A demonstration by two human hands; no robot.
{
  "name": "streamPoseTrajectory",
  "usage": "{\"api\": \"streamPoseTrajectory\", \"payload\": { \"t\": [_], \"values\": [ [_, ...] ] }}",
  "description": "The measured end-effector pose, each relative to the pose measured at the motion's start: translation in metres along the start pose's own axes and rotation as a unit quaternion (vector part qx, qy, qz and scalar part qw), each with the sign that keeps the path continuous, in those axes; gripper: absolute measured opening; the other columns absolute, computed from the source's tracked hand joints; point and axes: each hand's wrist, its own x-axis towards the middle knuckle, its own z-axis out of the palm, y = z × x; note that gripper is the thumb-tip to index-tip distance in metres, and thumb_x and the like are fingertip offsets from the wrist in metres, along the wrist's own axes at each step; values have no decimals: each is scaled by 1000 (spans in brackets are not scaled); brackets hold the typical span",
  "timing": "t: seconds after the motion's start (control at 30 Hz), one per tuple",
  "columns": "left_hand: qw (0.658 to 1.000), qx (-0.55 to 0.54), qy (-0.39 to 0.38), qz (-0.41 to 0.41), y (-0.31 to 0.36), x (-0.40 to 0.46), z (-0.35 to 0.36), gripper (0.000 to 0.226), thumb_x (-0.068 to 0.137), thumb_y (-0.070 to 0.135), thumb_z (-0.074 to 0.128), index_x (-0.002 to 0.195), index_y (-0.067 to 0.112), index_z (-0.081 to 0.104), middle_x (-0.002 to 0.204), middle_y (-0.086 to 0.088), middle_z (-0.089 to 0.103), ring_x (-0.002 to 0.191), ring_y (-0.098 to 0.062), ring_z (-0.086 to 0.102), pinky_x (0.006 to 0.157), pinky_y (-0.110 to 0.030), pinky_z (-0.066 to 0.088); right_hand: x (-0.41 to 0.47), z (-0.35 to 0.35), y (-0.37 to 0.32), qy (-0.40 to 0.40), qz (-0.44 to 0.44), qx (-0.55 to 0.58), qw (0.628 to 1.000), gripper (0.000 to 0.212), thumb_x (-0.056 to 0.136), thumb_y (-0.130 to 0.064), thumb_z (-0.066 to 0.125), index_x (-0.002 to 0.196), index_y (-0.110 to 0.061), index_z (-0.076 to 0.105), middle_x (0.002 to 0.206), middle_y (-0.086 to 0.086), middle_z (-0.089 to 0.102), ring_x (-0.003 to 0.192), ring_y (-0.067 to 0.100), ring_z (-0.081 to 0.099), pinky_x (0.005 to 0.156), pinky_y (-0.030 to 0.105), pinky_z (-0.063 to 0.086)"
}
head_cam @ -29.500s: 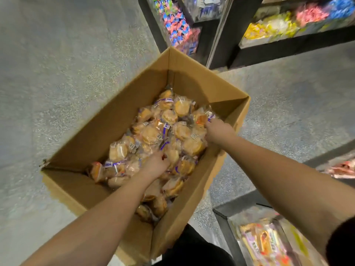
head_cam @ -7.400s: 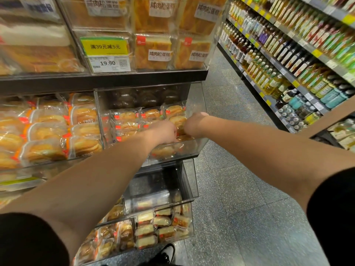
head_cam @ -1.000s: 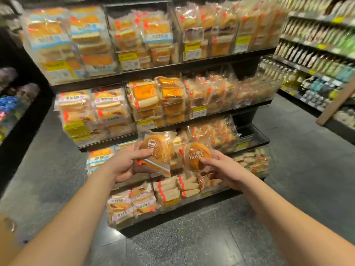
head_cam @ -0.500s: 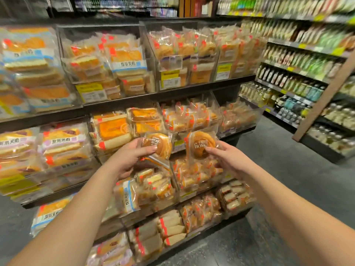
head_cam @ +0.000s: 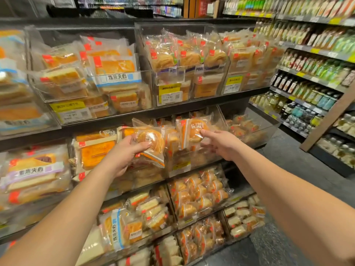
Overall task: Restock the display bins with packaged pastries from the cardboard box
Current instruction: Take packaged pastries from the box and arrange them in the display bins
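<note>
Showing a round golden pastry in a clear crinkled wrapper [head_cam: 151,140], the left hand [head_cam: 123,154] grips it; the right hand [head_cam: 221,143] pinches a second wrapped round pastry [head_cam: 194,131] before the clear middle-shelf display bin [head_cam: 192,160].

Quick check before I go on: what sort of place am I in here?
Most likely a supermarket or convenience store aisle: clear display bins packed with wrapped breads, yellow price tags on their fronts, and shelves of bottled drinks to the right.
</note>
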Motion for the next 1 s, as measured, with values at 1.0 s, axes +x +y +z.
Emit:
{"api": "streamPoseTrajectory", "payload": {
  "t": [1.0],
  "values": [
    [992,-60,109,-18,11,30,39,49,82,20,73,128,15,57,109,-10,74,100,-28,72,83,-44,59,159,62,-41,-1,-10,-202,979,77,86,-62,63,141,-9,49,132,8,61,116,31,59,97,44,50]
  ]
}}
